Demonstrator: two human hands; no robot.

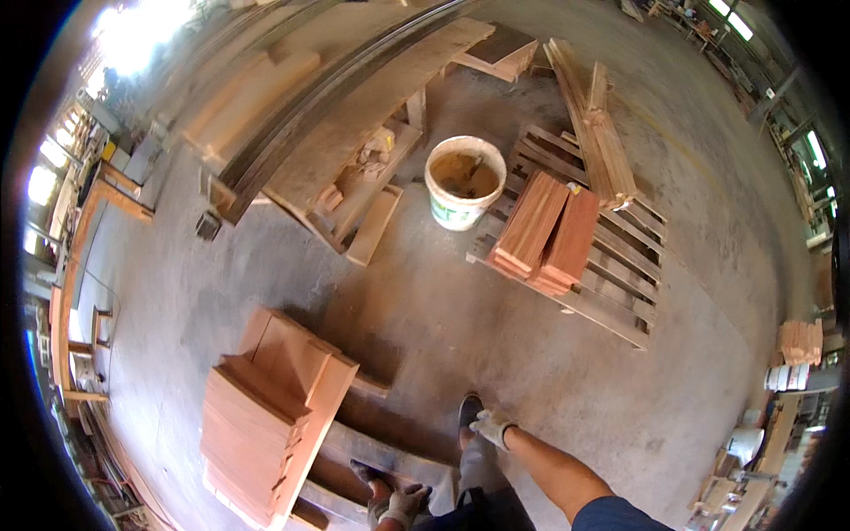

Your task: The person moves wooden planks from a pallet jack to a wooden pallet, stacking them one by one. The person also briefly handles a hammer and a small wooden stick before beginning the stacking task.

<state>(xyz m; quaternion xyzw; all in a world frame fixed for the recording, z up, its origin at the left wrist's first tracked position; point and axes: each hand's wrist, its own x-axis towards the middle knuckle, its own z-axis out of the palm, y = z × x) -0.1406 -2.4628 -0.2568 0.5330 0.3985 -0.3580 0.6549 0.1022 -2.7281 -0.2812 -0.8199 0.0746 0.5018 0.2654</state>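
My left hand [405,504], in a pale glove with dark fingertips, is low in front of my body beside a pallet [390,456]. Its fingers are loosely spread, with nothing visible in them. A stack of reddish wooden boards [257,416] rests on that pallet, a little left of the hand and apart from it. Further right, my gloved right hand [492,428] hangs near my shoe [470,411], fingers loosely extended and holding nothing that shows.
Ahead stands a white bucket [455,215] with brownish contents. Right of it, a slatted pallet [624,274] bears reddish boards [544,226] and long planks [605,155]. A wooden bench [332,146] with a lower shelf is at the far left. A loose board [375,226] lies beside it.
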